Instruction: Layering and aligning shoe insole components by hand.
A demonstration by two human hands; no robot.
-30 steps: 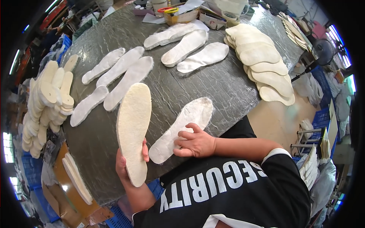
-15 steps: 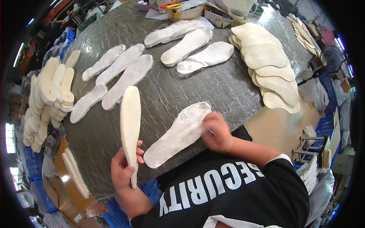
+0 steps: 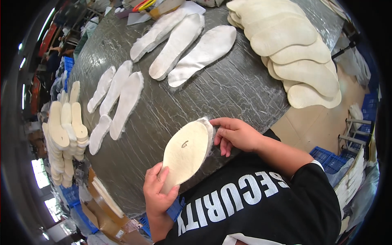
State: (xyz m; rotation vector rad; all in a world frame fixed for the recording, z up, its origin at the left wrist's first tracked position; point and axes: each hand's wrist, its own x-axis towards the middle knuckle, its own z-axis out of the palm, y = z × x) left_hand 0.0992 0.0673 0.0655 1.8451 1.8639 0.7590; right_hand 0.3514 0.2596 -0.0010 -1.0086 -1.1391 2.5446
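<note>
My left hand (image 3: pixel 160 190) grips a cream-coloured insole (image 3: pixel 185 151) by its narrow end, thumb on top. A small dark handwritten mark is on its upper face. Under it lies a white fuzzy insole (image 3: pixel 209 134), mostly hidden, with only its furry edge showing along the wide end. At that edge is my right hand (image 3: pixel 234 136), its index fingertip touching or very close to the fuzz. The right hand's fingers are apart and slightly bent, with nothing seen between them.
More white fuzzy insoles (image 3: pixel 179 47) lie on the dark, wrinkled table cover (image 3: pixel 171 102). Overlapping cream insoles (image 3: pixel 286 36) are stacked at the far right. Another insole pile (image 3: pixel 61 126) stands at the left, beyond the table edge. Scissors (image 3: pixel 143 5) sit at the back.
The cream insole has turned from edge-on to flat and moved right, over the white fuzzy one. My right hand has opened beside the wide end. The view has shifted.
</note>
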